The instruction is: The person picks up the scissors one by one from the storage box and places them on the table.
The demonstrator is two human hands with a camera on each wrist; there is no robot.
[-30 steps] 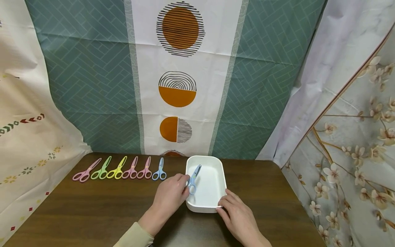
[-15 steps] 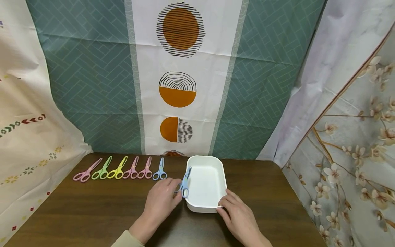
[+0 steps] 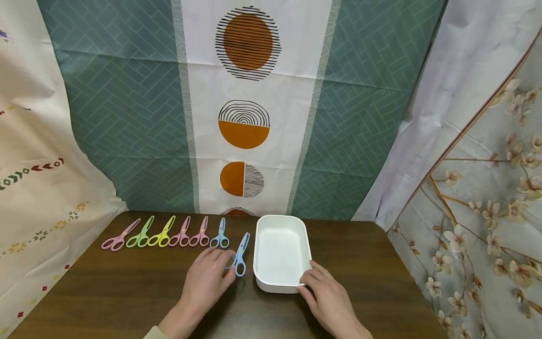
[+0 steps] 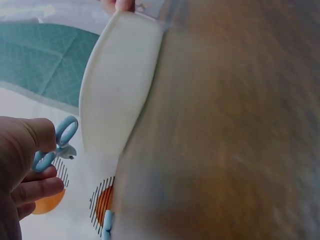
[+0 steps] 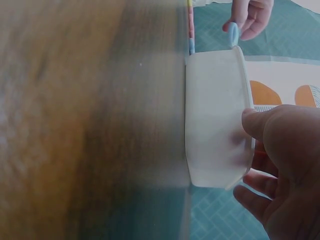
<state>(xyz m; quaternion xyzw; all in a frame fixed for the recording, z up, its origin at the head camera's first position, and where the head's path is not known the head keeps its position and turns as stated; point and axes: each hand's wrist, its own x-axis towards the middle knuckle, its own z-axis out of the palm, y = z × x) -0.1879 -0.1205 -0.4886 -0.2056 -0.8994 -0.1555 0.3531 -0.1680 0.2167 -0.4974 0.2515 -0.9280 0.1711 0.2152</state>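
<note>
My left hand [image 3: 206, 277] pinches a pair of blue scissors [image 3: 241, 256] by one finger loop, blades pointing up and away, between the row and the white tray [image 3: 281, 249]. In the left wrist view the blue scissors [image 4: 66, 132] hang from thumb and fingers, raised off the table. My right hand [image 3: 328, 295] holds the near right corner of the tray. Its thumb lies on the tray rim in the right wrist view, with the fingers reaching over the wall [image 5: 215, 110]. Inside, the tray holds nothing.
Along the table's back left lies a row of scissors: pink scissors [image 3: 121, 235], green scissors [image 3: 141, 234], yellow scissors [image 3: 162, 234], two more pink ones and smaller-looking blue scissors [image 3: 220, 234]. A patterned cloth [image 3: 139, 117] hangs behind the brown table [image 3: 106, 292].
My left hand has moved left with the blue scissors, from over the tray, across its left rim, to beside it. My right hand and the tray have stayed put.
</note>
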